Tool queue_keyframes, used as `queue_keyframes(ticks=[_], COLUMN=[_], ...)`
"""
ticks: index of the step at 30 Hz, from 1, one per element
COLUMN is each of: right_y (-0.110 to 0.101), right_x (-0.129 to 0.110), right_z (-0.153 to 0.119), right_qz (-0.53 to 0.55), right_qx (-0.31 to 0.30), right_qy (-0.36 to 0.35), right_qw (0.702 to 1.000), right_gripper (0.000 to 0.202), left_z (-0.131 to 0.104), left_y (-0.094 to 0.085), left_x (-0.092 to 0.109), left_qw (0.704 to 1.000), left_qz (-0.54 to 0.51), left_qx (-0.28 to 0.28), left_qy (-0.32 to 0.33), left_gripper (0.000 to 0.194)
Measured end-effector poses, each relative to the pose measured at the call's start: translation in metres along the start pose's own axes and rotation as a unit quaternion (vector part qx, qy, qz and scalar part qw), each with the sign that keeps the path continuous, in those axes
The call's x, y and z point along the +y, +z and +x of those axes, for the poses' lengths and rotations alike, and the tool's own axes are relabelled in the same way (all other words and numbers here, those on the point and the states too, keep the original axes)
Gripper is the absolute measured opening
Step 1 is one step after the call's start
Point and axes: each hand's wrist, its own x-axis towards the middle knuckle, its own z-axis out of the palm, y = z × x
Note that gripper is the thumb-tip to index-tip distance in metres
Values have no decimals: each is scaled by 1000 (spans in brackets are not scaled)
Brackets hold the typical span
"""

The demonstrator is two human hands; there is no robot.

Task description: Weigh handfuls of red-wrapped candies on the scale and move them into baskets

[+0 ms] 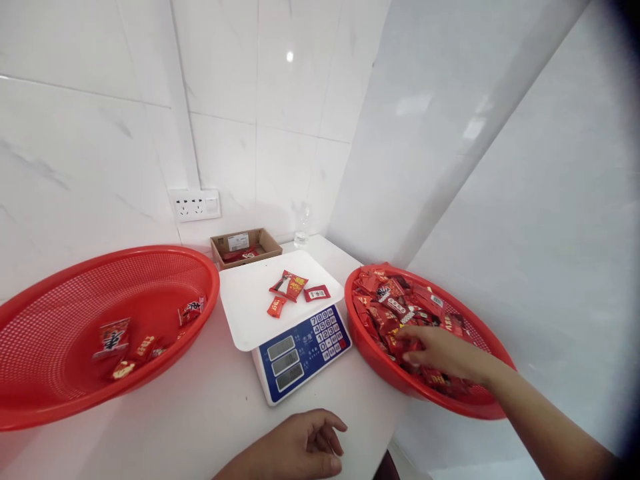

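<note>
My right hand (443,350) reaches into the red basket (380,373) on the right, which is heaped with small red snack packets (395,307). Its thumb and index finger are apart and touch the packets; no packet is visibly lifted. My left hand (305,443) rests low over the table in front of the scale, fingers loosely curled and apart, holding nothing. On the white pan (250,313) of the digital scale (305,357) lie a larger red packet (289,285), a flat red packet (317,293) and a small red packet (276,307).
A second red basket (150,260) stands on the left with several packets (113,338) in it. Behind the scale are an open cardboard box (273,248) holding red packets and a clear bottle (301,227). Tiled walls and a socket (195,205) border the white table (190,413).
</note>
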Motion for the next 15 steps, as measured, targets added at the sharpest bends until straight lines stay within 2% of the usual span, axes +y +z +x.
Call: queue_keyframes(ticks=[3, 5, 7, 11, 15], right_y=[13, 21, 27, 29, 26], right_x=[-7, -7, -5, 4, 8], right_z=[4, 9, 13, 22, 34], right_qz=[66, 67, 28, -6, -4], right_qx=[-102, -105, -82, 8, 118], right_qy=[-61, -78, -61, -22, 46], right_qw=[991, 989, 994, 1000, 992], right_gripper=[35, 27, 19, 19, 32], left_z=[0, 0, 2, 8, 11], left_y=[0, -1, -2, -5, -5], left_x=[2, 0, -6, -19, -21], left_qw=[1000, 1000, 1000, 1000, 999], left_qz=[-3, -7, -9, -26, -51], left_qx=[-4, -4, -6, -17, -15], left_qy=[-7, -11, -9, 4, -3], left_gripper=[51, 53, 54, 54, 57])
